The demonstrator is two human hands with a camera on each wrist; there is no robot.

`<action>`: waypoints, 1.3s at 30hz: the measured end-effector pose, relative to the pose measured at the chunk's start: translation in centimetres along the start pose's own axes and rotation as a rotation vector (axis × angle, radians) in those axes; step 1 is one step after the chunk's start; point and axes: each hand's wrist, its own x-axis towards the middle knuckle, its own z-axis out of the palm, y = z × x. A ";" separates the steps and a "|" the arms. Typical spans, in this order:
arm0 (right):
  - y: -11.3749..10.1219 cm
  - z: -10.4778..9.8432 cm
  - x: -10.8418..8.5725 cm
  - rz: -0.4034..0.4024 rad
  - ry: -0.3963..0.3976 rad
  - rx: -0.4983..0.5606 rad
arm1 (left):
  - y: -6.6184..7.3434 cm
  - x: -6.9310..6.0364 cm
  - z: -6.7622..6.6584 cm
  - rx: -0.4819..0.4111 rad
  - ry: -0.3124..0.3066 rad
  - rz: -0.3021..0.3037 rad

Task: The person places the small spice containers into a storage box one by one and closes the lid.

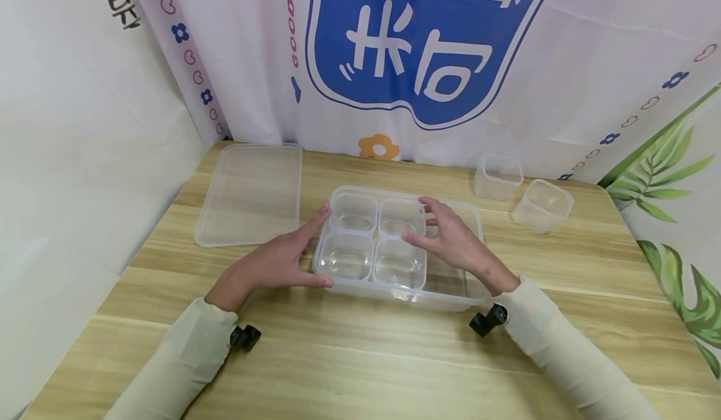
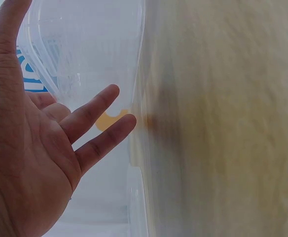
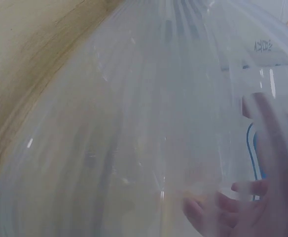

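Observation:
A large clear plastic food box (image 1: 445, 298) lies on the table. Several small square clear cups (image 1: 346, 256) sit side by side in its left part. My left hand (image 1: 276, 260) is spread at the box's left end, thumb near the front corner and forefinger near the back corner; its other fingers reach out loosely in the left wrist view. Over the box, my right hand (image 1: 453, 235) has its thumb and fingers apart at the right edge of the cups. Whether those fingertips touch a cup is hard to tell. In the right wrist view the box wall blurs the right hand (image 3: 262, 197).
A flat clear lid (image 1: 250, 194) lies at the back left of the wooden table (image 1: 383, 357). Two more small cups stand at the back right, one cup (image 1: 498, 179) behind the other cup (image 1: 543, 207). A printed curtain (image 1: 253, 63) hangs along the back edge.

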 end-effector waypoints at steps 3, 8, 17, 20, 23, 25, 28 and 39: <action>0.0 -0.1 -0.3 -0.010 0.011 -0.018 | 0.1 0.0 0.0 0.002 0.002 -0.002; 0.2 -0.8 -0.9 -0.030 0.035 -0.024 | 0.0 0.0 0.0 0.004 0.011 0.006; 1.3 -3.5 -2.1 -0.130 0.169 -0.026 | 0.0 0.0 0.0 0.007 0.008 0.011; 1.9 -4.7 -2.7 -0.151 0.229 -0.038 | 0.1 0.0 0.0 0.006 0.008 0.022; 2.7 -5.9 -3.3 -0.159 0.289 -0.058 | 0.1 0.0 0.0 0.007 0.007 0.027; 3.3 -6.7 -3.8 -0.154 0.324 -0.071 | 0.2 0.0 -0.1 0.008 0.006 0.030; 4.4 -7.9 -4.4 -0.137 0.373 -0.106 | 0.2 0.0 -0.1 0.005 0.006 0.030; 8.7 -12.2 -5.8 0.052 0.422 -0.177 | 0.2 -0.1 -0.1 0.016 0.012 0.024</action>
